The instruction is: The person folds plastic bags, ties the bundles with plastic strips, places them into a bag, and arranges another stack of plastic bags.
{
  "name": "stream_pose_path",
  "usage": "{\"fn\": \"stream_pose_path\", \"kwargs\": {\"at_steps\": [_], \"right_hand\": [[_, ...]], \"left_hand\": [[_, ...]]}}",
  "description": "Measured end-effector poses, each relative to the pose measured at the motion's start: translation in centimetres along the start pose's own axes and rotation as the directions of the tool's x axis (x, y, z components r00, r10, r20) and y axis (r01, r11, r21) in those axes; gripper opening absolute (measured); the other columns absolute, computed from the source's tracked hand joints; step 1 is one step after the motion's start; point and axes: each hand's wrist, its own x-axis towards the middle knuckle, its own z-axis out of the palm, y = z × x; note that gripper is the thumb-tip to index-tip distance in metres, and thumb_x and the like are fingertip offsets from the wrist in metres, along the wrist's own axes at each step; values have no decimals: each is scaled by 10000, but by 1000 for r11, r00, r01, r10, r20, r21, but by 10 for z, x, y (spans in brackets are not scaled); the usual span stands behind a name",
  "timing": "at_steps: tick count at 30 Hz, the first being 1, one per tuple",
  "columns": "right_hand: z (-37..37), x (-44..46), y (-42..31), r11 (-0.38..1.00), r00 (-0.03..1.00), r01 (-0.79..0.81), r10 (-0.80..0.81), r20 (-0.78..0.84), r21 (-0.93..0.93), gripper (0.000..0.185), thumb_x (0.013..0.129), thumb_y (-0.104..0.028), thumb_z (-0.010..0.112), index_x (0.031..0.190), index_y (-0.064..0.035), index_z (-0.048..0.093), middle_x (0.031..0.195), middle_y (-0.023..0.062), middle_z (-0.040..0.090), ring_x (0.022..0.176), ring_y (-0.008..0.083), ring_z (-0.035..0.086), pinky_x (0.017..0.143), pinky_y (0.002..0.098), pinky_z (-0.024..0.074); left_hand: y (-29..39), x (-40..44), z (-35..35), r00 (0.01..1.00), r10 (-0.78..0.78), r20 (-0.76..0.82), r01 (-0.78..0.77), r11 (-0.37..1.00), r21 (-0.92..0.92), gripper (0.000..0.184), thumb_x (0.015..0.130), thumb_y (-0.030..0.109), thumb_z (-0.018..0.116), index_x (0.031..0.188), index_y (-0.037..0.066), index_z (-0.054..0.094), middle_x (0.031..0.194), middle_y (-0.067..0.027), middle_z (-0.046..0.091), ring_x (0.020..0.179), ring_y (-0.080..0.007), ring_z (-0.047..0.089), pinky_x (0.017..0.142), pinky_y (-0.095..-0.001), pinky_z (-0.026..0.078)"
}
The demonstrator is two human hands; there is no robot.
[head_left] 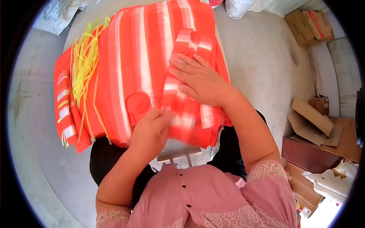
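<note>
Folded piece (pixel 180 106): red, crossed by white bands, thin and glossy where light catches it. From my end I see it lying on the right half of a broad stack (pixel 127 49) of the same red-and-white striped sheeting, running from near the stack's upper right down toward its near edge. Lower end smeared by motion; I can't count its layers. Stack's stripes run mostly away from the body; its near edge is uneven, several layers showing.

Arms: 2, both bare below lace-trimmed pink sleeves (pixel 268 173). Right forearm angles up and inward; left forearm rises from the lower left, elbow bent.

Right hand (pixel 203 81): palm down on the folded piece, fingers extended and slightly apart, pointing up-left, thumb set off to the near side. I read it as laid flat, touching, not gripping.

Left hand (pixel 152 127): fingers curled toward the thumb beside the folded piece's lower left edge. Fingertips blurred; I cannot tell whether they pinch anything. Just above, a rounded red patch (pixel 137 105) sits on the stack.

Left side of stack: loose bunch of yellow strips (pixel 85 62), strands trailing toward me; beside it, 1 narrow striped roll (pixel 64 108).

Far right: 1 open cardboard box (pixel 313 125) on a brown cabinet (pixel 344 133).
</note>
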Motion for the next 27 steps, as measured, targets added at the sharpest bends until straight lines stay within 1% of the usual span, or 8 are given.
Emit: {"fn": "stream_pose_path", "kwargs": {"at_steps": [2, 5, 8, 11, 17, 20, 23, 27], "right_hand": [[1, 0, 0, 1000, 1000, 8, -8, -14, -2, 593, 1031, -312, 581, 1563, -72, 475, 1693, 89, 364, 1605, 285, 230, 1298, 538, 169], [-1, -2, 3, 1000, 1000, -1, 1, -10, 4, 591, 1037, -336, 567, 1560, -74, 478, 1694, 91, 364, 1605, 289, 229, 1298, 534, 169], [1, -1, -1, 999, 1000, -12, 13, -18, 30, 601, 1039, -361, 559, 1564, -79, 476, 1695, 96, 363, 1605, 293, 229, 1299, 533, 166], [3, 1, -1, 1000, 999, -18, 19, -31, 25, 614, 1035, -389, 562, 1562, -84, 481, 1687, 103, 377, 1600, 299, 244, 1299, 533, 167], [7, 3, -10, 998, 994, -68, 68, -88, 4, 639, 995, -399, 633, 1535, -80, 512, 1666, 121, 409, 1584, 314, 285, 1297, 532, 181], [8, 3, -12, 998, 992, -68, 67, -109, -2, 659, 970, -395, 670, 1527, -76, 520, 1663, 130, 411, 1581, 316, 292, 1296, 532, 185], [7, 3, -11, 998, 992, -61, 61, -112, 1, 671, 959, -397, 684, 1525, -73, 521, 1660, 135, 413, 1579, 317, 295, 1296, 532, 187], [11, 3, -9, 998, 987, -42, 34, -157, -43, 655, 940, -437, 690, 1469, -66, 578, 1610, 139, 484, 1554, 301, 348, 1282, 524, 223]], "left_hand": [[0, -3, 4, 994, 107, -1, -106, 990, 92, 341, 899, -55, 645, 1201, 72, 740, 999, -123, 656, 872, -297, 665, 724, -387, 569], [-9, -7, 22, 994, 106, 12, -106, 994, 35, 390, 805, -64, 666, 1172, 47, 735, 987, -85, 652, 825, -282, 645, 683, -382, 556], [-3, -2, 9, 924, 379, 58, -379, 880, 288, 378, 755, -30, 684, 1127, 30, 720, 964, -50, 645, 811, -252, 625, 677, -369, 547], [-4, 3, 7, 881, 460, 109, -471, 834, 287, 316, 750, 12, 690, 1065, 34, 702, 941, -35, 640, 816, -236, 611, 683, -354, 540], [-1, 9, 4, 854, 512, 92, -516, 812, 272, 297, 731, 16, 692, 1025, 53, 671, 933, -37, 647, 826, -238, 609, 683, -365, 517], [-1, 10, 5, 893, 439, 101, -450, 873, 189, 317, 737, -24, 698, 1044, 46, 667, 930, -50, 660, 837, -272, 618, 706, -390, 514], [-1, 4, 3, 965, 260, -37, -255, 962, 101, 285, 778, -42, 698, 1053, 25, 667, 936, -84, 686, 832, -321, 624, 724, -425, 516], [1, 18, -3, 971, 170, -167, -134, 970, 205, 360, 831, -1, 729, 1183, 2, 655, 1187, -173, 664, 1099, -384, 624, 926, -471, 524]]}}
